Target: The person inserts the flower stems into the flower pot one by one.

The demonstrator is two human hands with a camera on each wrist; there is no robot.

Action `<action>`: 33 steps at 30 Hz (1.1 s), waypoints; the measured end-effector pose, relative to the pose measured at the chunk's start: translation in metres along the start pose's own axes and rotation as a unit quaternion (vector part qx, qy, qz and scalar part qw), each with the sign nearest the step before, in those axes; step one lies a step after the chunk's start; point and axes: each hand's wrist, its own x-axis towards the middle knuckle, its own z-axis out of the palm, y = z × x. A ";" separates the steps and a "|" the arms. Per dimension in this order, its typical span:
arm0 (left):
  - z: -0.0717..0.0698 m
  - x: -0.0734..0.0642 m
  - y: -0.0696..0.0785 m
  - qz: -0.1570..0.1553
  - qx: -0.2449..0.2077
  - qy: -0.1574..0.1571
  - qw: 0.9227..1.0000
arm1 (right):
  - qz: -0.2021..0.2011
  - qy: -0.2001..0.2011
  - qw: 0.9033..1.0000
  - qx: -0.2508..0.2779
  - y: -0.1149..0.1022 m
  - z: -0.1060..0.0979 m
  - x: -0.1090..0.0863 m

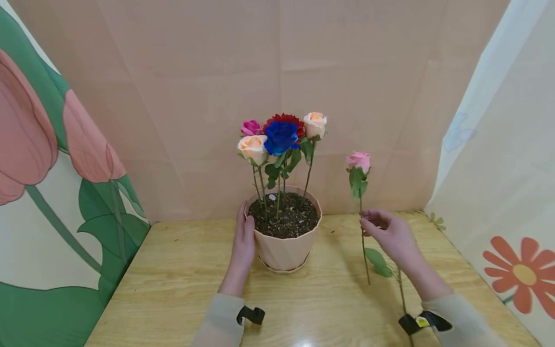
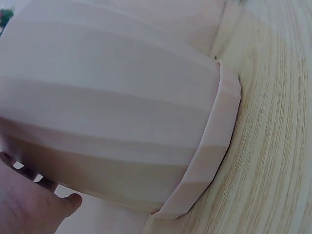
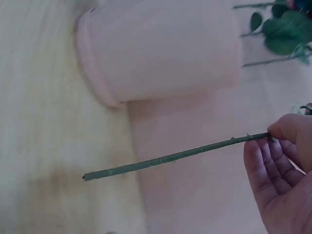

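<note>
A pale pink faceted flowerpot [image 1: 284,251] full of dark soil stands on its saucer [image 1: 284,270]. My left hand [image 1: 244,241] rests along the pot's left side, thumb near the rim; in the left wrist view the pot wall [image 2: 107,107] fills most of the picture. In the soil stand a blue rose [image 1: 282,138], a red flower [image 1: 284,118], a magenta rose [image 1: 251,127] and peach roses [image 1: 253,148]. To the right of the pot, my right hand [image 1: 392,236] pinches the stem [image 3: 175,157] of a pink rose [image 1: 359,161], held upright with its bare lower end pointing down.
Another stem with a green leaf [image 1: 378,262] lies on the wooden table [image 1: 186,270] by the right forearm, partly hidden by the wrist strap. Behind the table hangs a plain pinkish cloth [image 1: 208,96]; flower-printed sheets [image 1: 520,270] stand at both sides.
</note>
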 end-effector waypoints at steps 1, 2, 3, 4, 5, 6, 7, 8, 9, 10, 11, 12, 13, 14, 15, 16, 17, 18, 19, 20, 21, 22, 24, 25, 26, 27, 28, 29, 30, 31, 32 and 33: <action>0.000 0.000 0.000 -0.001 0.000 0.000 1.000 | -0.007 0.010 1.000 0.003 -0.006 -0.002 -0.001; 0.000 0.000 0.000 -0.002 0.000 0.000 1.000 | -0.015 0.018 1.000 0.006 -0.012 -0.003 -0.001; 0.000 0.000 0.001 -0.003 -0.001 -0.001 1.000 | -0.024 0.027 0.999 0.010 -0.018 -0.004 -0.002; 0.000 -0.001 0.001 -0.003 -0.002 -0.002 1.000 | -0.032 0.036 0.999 0.014 -0.025 -0.006 -0.003; -0.001 -0.001 0.001 -0.003 -0.002 -0.004 1.000 | -0.039 0.046 0.998 0.021 -0.031 -0.007 -0.003; -0.001 -0.001 0.001 -0.003 -0.002 -0.005 1.000 | -0.048 0.055 0.997 0.026 -0.037 -0.008 -0.004; -0.001 -0.001 0.001 -0.003 -0.003 -0.006 1.000 | -0.056 0.064 0.996 0.031 -0.044 -0.008 -0.004; -0.001 -0.001 0.002 -0.003 -0.004 -0.008 1.000 | -0.064 0.073 0.995 0.035 -0.050 -0.009 -0.004; -0.001 -0.001 0.002 -0.003 -0.004 -0.009 1.000 | -0.071 0.080 0.993 0.042 -0.056 -0.010 -0.003; -0.001 -0.001 0.001 -0.003 -0.003 -0.011 1.000 | -0.077 0.087 0.992 0.047 -0.063 -0.010 -0.003; -0.001 -0.001 0.001 -0.003 -0.003 -0.012 1.000 | -0.084 0.092 0.991 0.052 -0.069 -0.011 -0.002; -0.001 -0.001 0.001 -0.005 -0.002 -0.012 1.000 | -0.091 0.095 0.990 0.055 -0.076 -0.011 -0.002; -0.001 -0.001 0.000 -0.005 -0.002 -0.013 1.000 | -0.097 0.097 0.989 0.060 -0.082 -0.012 -0.001; -0.001 -0.001 0.000 -0.006 -0.001 -0.013 1.000 | -0.103 0.097 0.988 0.064 -0.088 -0.012 0.000; -0.001 -0.001 0.000 -0.005 0.001 -0.013 1.000 | -0.109 0.095 0.987 0.070 -0.095 -0.012 0.001; -0.001 -0.001 0.000 -0.005 0.002 -0.013 1.000 | -0.114 0.095 0.986 0.076 -0.102 -0.011 0.002; -0.001 -0.001 0.000 -0.004 0.001 -0.012 1.000 | -0.118 0.093 0.985 0.082 -0.108 -0.011 0.004; -0.001 -0.002 0.001 -0.005 0.000 -0.012 1.000 | -0.123 0.093 0.984 0.088 -0.113 -0.010 0.006; -0.001 -0.002 0.000 -0.004 -0.002 -0.012 1.000 | -0.127 0.091 0.983 0.093 -0.118 -0.008 0.008; -0.001 -0.002 0.000 -0.005 -0.004 -0.010 1.000 | -0.132 0.092 0.982 0.100 -0.122 -0.006 0.010; -0.001 -0.002 0.000 -0.006 -0.006 -0.009 1.000 | -0.137 0.092 0.980 0.109 -0.126 -0.003 0.012; -0.001 -0.002 0.000 -0.006 -0.009 -0.009 1.000 | -0.144 0.094 0.978 0.115 -0.130 -0.001 0.015; -0.001 -0.001 -0.002 -0.004 -0.012 -0.008 1.000 | -0.159 0.095 0.974 0.127 -0.136 0.005 0.020; -0.001 -0.001 -0.002 -0.002 -0.012 -0.007 1.000 | -0.166 0.094 0.972 0.135 -0.139 0.008 0.022; -0.001 -0.001 -0.003 -0.001 -0.012 -0.006 1.000 | -0.172 0.095 0.970 0.141 -0.141 0.011 0.025; -0.001 0.000 -0.003 0.001 -0.012 -0.006 1.000 | -0.179 0.095 0.968 0.146 -0.143 0.014 0.028; -0.001 0.000 -0.003 0.003 -0.012 -0.005 1.000 | -0.185 0.095 0.967 0.150 -0.145 0.017 0.030; -0.001 0.000 -0.003 0.005 -0.011 -0.005 1.000 | -0.188 0.095 0.965 0.156 -0.147 0.019 0.033; -0.001 0.001 -0.003 0.006 -0.011 -0.004 1.000 | -0.191 0.096 0.963 0.161 -0.148 0.022 0.035; -0.001 0.001 -0.003 0.005 -0.011 -0.004 1.000 | -0.191 0.098 0.963 0.164 -0.149 0.024 0.037; -0.001 0.000 -0.003 0.006 -0.011 -0.004 1.000 | -0.191 0.100 0.962 0.168 -0.150 0.027 0.039; -0.001 0.000 -0.002 0.006 -0.011 -0.005 1.000 | -0.190 0.103 0.961 0.171 -0.151 0.029 0.040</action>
